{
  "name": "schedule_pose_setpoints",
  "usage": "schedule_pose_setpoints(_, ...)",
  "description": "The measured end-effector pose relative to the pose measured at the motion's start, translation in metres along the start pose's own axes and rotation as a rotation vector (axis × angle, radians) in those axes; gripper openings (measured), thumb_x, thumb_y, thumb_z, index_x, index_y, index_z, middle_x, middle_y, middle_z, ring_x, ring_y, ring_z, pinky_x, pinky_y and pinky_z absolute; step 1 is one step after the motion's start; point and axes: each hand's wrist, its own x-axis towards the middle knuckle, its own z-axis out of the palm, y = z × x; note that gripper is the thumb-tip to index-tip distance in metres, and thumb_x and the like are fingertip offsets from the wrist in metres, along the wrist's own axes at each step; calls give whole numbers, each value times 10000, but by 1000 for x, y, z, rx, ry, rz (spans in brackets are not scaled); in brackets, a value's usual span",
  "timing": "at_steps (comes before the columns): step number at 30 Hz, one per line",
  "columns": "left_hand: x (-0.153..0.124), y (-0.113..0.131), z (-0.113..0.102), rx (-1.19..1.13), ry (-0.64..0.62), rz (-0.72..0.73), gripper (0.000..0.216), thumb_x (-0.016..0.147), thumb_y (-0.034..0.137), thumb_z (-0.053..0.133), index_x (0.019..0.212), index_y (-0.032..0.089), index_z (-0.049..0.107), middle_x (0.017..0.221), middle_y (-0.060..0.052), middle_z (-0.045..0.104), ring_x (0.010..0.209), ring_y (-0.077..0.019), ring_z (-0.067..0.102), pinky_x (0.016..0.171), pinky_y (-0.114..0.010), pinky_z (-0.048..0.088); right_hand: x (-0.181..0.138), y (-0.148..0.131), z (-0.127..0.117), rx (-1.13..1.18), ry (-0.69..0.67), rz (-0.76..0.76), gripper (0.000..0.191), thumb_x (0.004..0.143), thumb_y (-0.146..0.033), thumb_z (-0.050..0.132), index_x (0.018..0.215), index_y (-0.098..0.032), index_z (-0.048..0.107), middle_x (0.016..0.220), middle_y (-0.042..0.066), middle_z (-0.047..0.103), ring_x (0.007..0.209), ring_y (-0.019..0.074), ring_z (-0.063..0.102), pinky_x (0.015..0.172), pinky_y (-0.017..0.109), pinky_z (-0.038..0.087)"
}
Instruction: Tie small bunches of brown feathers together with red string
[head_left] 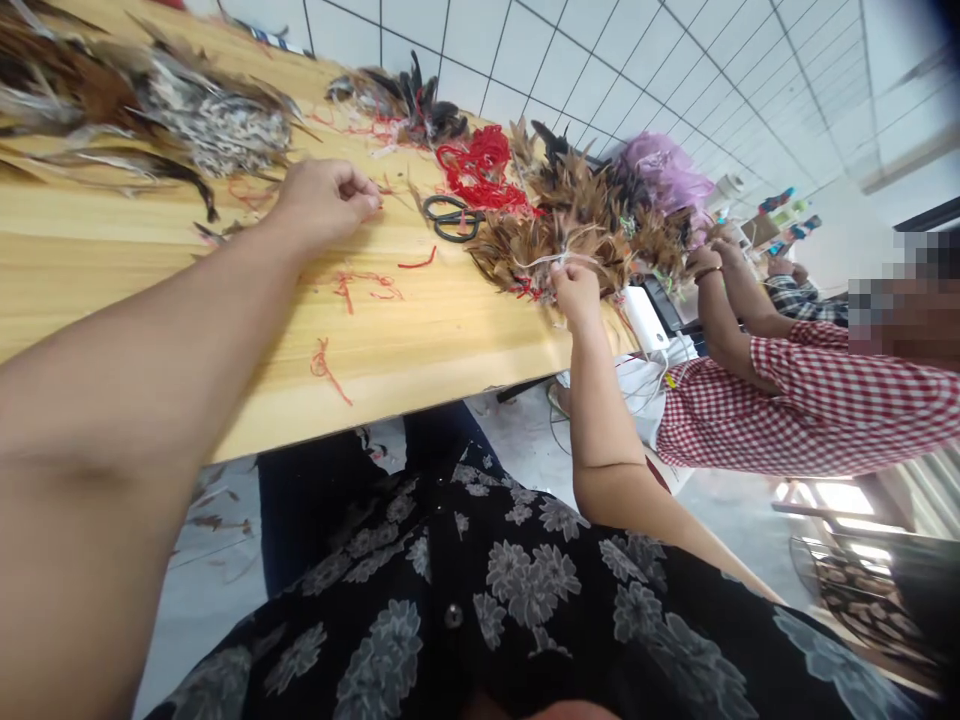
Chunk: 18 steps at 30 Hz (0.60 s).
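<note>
My left hand [324,200] rests on the wooden table [150,270], fingers curled into a loose pinch over red thread scraps; what it pinches is too small to name. My right hand [574,285] reaches to the table's right end and grips a bundle of brown feathers [555,235] by pale strands at its base. Black scissors [452,217] lie between the two hands, beside a heap of red thread [480,165].
Grey and brown feather piles [172,110] fill the table's far left, dark feathers [409,100] lie at the back. Red thread scraps [352,285] litter the wood. A co-worker in a red checked shirt [810,400] works at the right, hands near a purple bag [667,170].
</note>
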Motion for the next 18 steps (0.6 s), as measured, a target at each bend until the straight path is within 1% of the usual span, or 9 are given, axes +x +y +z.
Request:
schedule_pose_setpoints(3,-4,7,-2,60,-26,-16,315,1167,180,742,1418,36,867,1313,-83,872,955,-142,557,1049,-213,515,-4,1,10,-147,-37,19,472,1152,-388,633,699,-270,579,740,12,589,828,242,573,1029,436,556)
schedule_pose_setpoints(6,-9,16,-4,122,-49,-21,342,1212,128,707,1484,-34,836,1294,-114,835,985,-135,545,1077,-209,485,-8,3,11,-210,-30,34,464,1143,-411,657,716,-292,520,821,58,660,899,282,624,1119,506,585)
schedule_pose_setpoints(9,-12,21,-5,155,-68,-27,356,1229,109,696,1521,-51,820,1287,-115,816,1007,-128,542,1099,-192,471,-12,5,4,-232,-40,73,439,1148,-393,672,765,-295,482,930,89,734,942,282,650,1140,503,582)
schedule_pose_setpoints(12,-14,21,-5,162,-74,-24,368,1229,106,696,1540,-51,813,1324,-130,827,1028,-122,558,1152,-199,476,-16,7,-5,-214,-10,74,406,1170,-380,656,812,-293,485,993,92,750,955,267,642,1141,482,568)
schedule_pose_setpoints(15,-16,23,-5,202,-101,-21,388,1245,105,661,1577,-44,793,1394,-149,831,1136,-143,636,1248,-255,483,-20,9,-7,-157,49,59,382,1176,-387,654,844,-291,493,994,78,739,968,257,638,1146,469,564)
schedule_pose_setpoints(18,-17,26,-4,237,-112,-42,389,1251,113,657,1586,-35,788,1446,-160,838,1252,-185,704,1270,-290,495,-20,7,-1,-114,86,76,332,1167,-352,656,873,-283,518,1031,79,764,994,251,659,1154,457,564)
